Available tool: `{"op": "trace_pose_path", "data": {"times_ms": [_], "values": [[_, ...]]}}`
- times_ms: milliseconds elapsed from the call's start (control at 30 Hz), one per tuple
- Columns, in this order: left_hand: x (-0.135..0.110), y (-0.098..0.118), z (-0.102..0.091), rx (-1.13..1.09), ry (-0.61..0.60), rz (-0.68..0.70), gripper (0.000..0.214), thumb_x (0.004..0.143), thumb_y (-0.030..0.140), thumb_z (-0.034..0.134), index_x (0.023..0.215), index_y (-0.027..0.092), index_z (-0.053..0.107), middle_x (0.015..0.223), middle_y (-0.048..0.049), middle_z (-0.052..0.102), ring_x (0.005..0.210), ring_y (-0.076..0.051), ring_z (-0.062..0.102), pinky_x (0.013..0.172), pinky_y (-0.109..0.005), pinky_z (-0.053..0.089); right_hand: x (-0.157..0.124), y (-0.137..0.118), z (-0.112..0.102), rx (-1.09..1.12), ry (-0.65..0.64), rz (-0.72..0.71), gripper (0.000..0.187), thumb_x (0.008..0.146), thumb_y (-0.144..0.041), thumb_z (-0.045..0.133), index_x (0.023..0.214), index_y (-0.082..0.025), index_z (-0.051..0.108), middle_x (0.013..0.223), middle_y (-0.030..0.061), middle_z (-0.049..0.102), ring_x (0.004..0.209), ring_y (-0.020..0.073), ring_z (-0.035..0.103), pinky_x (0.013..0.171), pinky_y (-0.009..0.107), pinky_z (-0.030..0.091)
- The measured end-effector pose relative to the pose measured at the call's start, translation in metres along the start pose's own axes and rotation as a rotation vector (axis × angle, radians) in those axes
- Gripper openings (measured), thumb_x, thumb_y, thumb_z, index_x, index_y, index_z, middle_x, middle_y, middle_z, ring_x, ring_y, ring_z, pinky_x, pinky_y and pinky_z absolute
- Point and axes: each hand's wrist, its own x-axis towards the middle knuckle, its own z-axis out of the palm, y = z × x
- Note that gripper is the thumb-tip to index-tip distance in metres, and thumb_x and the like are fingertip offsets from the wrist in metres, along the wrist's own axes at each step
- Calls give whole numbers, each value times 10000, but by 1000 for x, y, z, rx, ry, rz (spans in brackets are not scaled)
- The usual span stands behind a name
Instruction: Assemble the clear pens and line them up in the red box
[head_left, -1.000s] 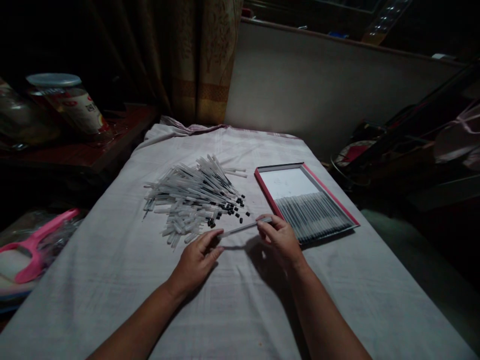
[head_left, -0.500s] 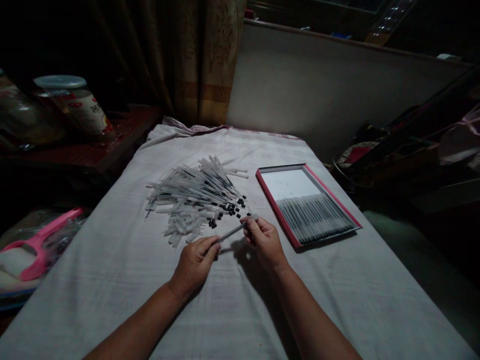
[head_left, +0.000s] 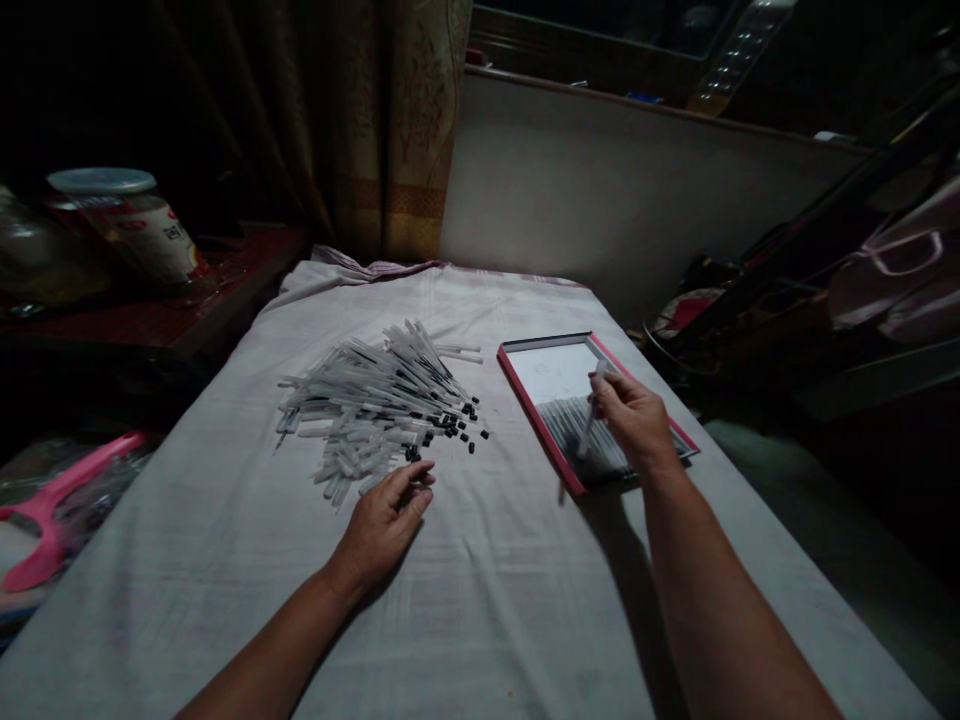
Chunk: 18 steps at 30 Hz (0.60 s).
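Note:
My right hand (head_left: 637, 422) pinches a translucent pen (head_left: 588, 425) by its upper end. The pen hangs tilted above a shallow red-edged box lid or tray (head_left: 534, 420), and its lower part is blurred. Inside the box lies a row of similar pens (head_left: 559, 418), partly hidden behind the hand. My left hand (head_left: 384, 522) rests near the white cloth with thumb and fingers apart and nothing in them. Just beyond it are loose clear caps (head_left: 351, 460), small black end plugs (head_left: 454, 424) and a heap of pen barrels and refills (head_left: 367, 375).
A white cloth (head_left: 465, 610) covers the table. On the left, a lidded jar (head_left: 150, 235) stands on a dark red wooden surface (head_left: 217, 300), with a pink plastic handle-like object (head_left: 56, 505) below. A curtain (head_left: 412, 130) and a pale wall (head_left: 555, 170) close off the back.
My right hand has carried the pen to the right, from between both hands to over the box. My left hand has let go of the pen and stays near the caps. The view has shifted slightly.

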Motion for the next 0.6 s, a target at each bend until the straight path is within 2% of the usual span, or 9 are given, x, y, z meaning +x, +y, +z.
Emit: {"op": "trace_pose_path", "data": {"times_ms": [100, 167, 233, 400, 600], "values": [[0, 0, 1, -2, -2, 0, 298, 813, 344, 636, 1069, 223, 730, 937, -70, 770, 858, -218, 716, 808, -326, 560, 29, 18, -28, -461, -24, -13, 351, 790, -462, 632, 928, -169, 768, 826, 81, 755, 800, 248, 682, 675, 319, 470], [0, 1, 1, 14, -7, 8, 286, 818, 344, 628, 1054, 223, 734, 930, -68, 772, 851, -218, 718, 805, -326, 560, 37, 29, -35, -707, -93, -7, 312, 820, -390, 611, 986, -187, 780, 955, 96, 776, 935, 281, 691, 747, 331, 471], [0, 1, 1, 31, -10, 15, 273, 825, 343, 620, 1044, 229, 737, 935, -62, 774, 861, -219, 719, 802, -323, 559, 38, 38, -34, -856, -173, -14, 324, 853, -372, 583, 1046, -197, 776, 1035, 102, 772, 993, 290, 689, 768, 329, 473], [1, 3, 1, 55, -8, 25, 243, 830, 337, 617, 1012, 239, 744, 949, -58, 776, 878, -223, 720, 803, -325, 561, 31, 51, -25, -1008, -269, -77, 359, 904, -401, 535, 1106, -204, 758, 1074, 107, 764, 1007, 284, 690, 770, 323, 480], [1, 1, 1, 78, -16, 42, 251, 836, 330, 605, 1027, 238, 740, 942, -57, 773, 869, -219, 721, 799, -321, 565, 24, 53, -23, -1019, -243, -65, 375, 906, -376, 523, 1165, -209, 737, 1114, 109, 753, 1012, 288, 691, 792, 343, 501]]}}
